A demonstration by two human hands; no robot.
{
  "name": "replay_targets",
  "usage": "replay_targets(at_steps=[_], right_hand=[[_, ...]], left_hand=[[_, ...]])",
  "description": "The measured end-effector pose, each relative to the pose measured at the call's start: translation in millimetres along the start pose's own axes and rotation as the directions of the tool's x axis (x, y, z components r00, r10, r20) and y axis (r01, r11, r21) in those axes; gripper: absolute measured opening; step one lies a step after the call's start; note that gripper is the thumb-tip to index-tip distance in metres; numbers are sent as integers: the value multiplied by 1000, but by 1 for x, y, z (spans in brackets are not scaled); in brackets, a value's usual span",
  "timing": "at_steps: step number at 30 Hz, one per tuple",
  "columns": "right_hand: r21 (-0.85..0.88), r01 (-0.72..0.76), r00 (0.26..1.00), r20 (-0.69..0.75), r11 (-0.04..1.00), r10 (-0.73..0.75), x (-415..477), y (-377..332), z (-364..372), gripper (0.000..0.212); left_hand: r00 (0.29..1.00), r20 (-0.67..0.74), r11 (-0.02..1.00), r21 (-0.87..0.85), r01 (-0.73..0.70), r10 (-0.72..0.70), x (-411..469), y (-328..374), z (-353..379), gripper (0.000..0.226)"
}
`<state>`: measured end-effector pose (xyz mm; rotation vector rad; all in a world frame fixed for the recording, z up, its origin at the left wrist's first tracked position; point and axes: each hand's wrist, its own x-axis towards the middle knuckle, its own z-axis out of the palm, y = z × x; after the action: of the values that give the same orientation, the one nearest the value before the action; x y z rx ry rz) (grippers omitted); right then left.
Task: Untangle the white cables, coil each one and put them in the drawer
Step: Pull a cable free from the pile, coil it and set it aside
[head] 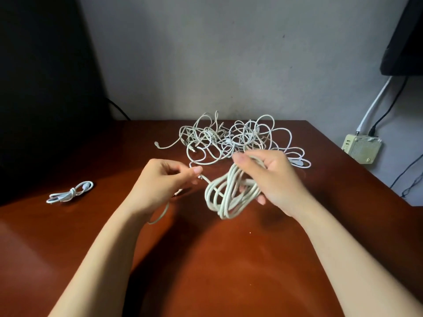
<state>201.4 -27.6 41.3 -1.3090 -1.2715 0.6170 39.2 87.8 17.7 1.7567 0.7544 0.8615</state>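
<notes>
Grip of the right hand (272, 179) is clamped on a part-wound coil (229, 195) of white cable, fingers curled through the loops and thumb pressed on top. The left hand (164, 179) has its grip pinched together on the same cable's loose end (201, 177), close to the plug. Both are held above the counter (206, 271), just in front of the tangle (229, 138). One finished bundle (69, 193) lies well to the left of the tangle; no drawer is in view.

The loops hang loose and uneven, so I judge that any easing of the thumb during the last turn could let the coil spring open. Held this near the tangle, a hanging loop could also hook a strand and drag the heap along. A slack stretch (160, 213) drooping under the left wrist might snag too.

Both forearms reach forward and converge. The right hand shows its back, wrist cocked; the left is turned inward, thumb meeting forefinger
</notes>
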Motion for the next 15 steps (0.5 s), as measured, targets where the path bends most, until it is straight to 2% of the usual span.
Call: replay_targets(at_steps=[4, 6, 7, 9, 11, 13, 15], right_hand=[[-219, 48, 995, 98, 975, -27, -1, 5, 6, 41], [-392, 170, 983, 132, 904, -128, -2, 12, 11, 46], [-422, 248, 969, 130, 872, -212, -2, 14, 14, 47], [-390, 372, 924, 72, 843, -375, -4, 16, 17, 47], [-320, 442, 882, -16, 838, -471, -5, 13, 18, 44], [-305, 520, 826, -57, 798, -561, -7, 10, 19, 37], [-374, 575, 766, -67, 728, -640, -7, 12, 22, 36]], left_hand=[[999, -37, 995, 91, -30, 33, 1, -3, 5, 36], [996, -72, 992, 121, -41, 50, 2, -5, 8, 31], [993, -107, 990, 131, -44, 59, 2, -5, 9, 30], [977, -210, 996, 90, -29, 48, 3, -4, 9, 31], [961, -278, 1000, -21, 0, -5, 5, -4, 6, 30], [962, -272, 998, -56, 24, -38, 6, -5, 4, 31], [974, -223, 999, -2, 44, -43, 6, -8, 3, 30]])
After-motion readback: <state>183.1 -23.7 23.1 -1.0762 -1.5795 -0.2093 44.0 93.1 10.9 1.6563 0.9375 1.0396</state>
